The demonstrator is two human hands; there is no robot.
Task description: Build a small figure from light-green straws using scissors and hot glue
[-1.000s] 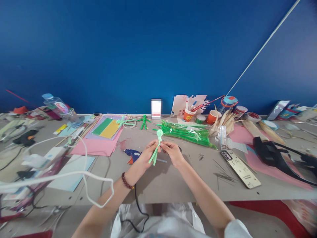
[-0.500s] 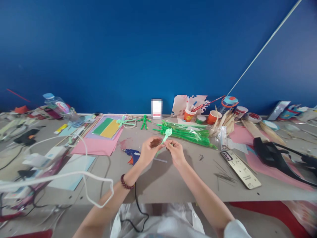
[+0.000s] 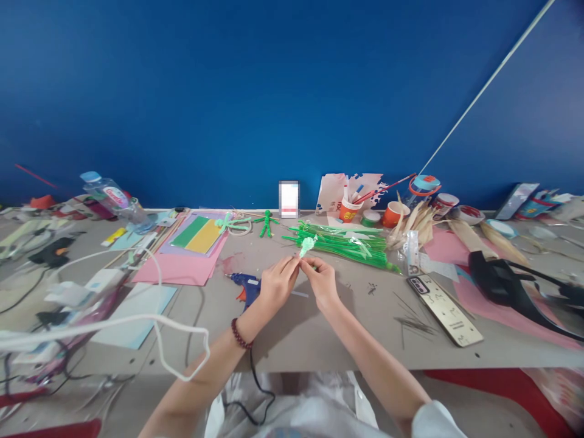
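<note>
Above the table's middle, a light green pipe-cleaner piece with a rounded, coiled top pokes up from between my fingertips; its lower part is hidden. My left hand is closed on it, back turned up. From the other side, my right hand pinches it with thumb and fingers. A blue glue gun lies left of my left hand. Behind my hands is a bundle of green pipe cleaners. Further back lie a green pipe-cleaner figure and a pale green pipe-cleaner figure.
On the left are coloured sheets, a plastic bottle and a white cable looping up in front. To the right lie a phone, thin dark wires and a black headset-like object. Paper cups stand at the back.
My left hand has turned so its back shows more, and moved slightly right toward my right hand. The pipe-cleaner piece has dropped a little, with less of its stem showing.
</note>
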